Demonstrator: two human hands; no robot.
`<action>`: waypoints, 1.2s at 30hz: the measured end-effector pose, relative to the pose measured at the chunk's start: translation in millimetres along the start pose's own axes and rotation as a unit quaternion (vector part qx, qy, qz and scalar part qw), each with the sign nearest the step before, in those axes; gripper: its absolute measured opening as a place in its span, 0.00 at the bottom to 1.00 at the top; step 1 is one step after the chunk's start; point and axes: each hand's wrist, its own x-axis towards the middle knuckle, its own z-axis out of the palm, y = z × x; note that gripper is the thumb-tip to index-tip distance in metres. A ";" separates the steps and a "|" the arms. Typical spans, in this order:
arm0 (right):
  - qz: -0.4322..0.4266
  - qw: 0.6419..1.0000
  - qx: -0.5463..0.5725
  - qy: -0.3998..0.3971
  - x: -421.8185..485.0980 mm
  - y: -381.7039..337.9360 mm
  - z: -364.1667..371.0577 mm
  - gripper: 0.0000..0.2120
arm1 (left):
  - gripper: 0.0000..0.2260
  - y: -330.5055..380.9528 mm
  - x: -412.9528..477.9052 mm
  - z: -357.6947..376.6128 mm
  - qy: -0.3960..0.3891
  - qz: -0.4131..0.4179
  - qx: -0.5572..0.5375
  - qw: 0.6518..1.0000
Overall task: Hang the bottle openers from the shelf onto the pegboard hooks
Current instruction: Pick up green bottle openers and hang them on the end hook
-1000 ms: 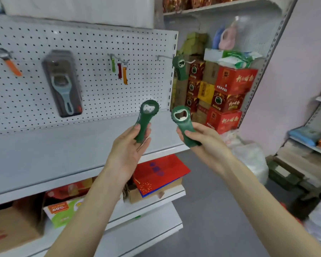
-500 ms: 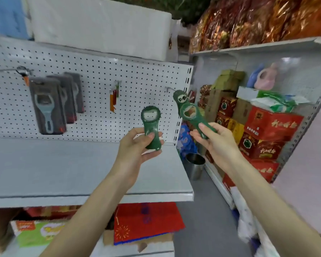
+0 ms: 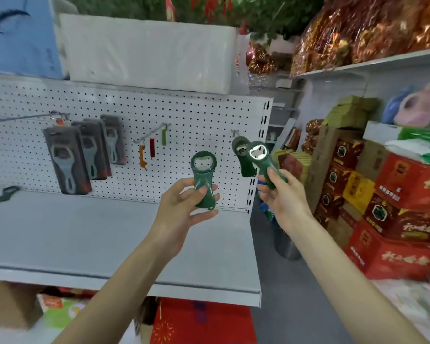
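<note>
right grip (image 3: 283, 202), holding an opener (image 3: 261, 157), has risen level with the hung opener (image 3: 242, 165) by the pegboard (image 3: 196, 120) edge; left grip (image 3: 179, 214) holds a second opener (image 3: 204, 180).

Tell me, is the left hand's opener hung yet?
No: the left hand grips the green bottle opener by its handle, ring up, in front of the pegboard.

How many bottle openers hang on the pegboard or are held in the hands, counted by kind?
Dark green round-headed plastic openers: 3 (left hand, right hand, one hanging)
Grey openers in dark blister packs: 3
Slim strip openers, orange, red, green: 3
Total: 9, leaving out a half-hidden orange item behind the packs.
</note>
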 end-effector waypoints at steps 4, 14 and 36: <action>0.025 1.000 0.008 0.000 10.8 7.5 -0.4 0.06 | 0.08 -1.4 13.8 -0.2 -0.001 0.001 0.006 1.000; 0.030 0.999 0.012 -0.017 34.9 17.1 8.9 0.06 | 0.07 -12.2 32.5 -7.7 0.004 -0.013 0.003 1.000; 0.094 0.994 0.024 -0.045 79.1 49.3 24.2 0.08 | 0.11 -16.9 66.1 -21.2 0.011 -0.012 0.047 0.999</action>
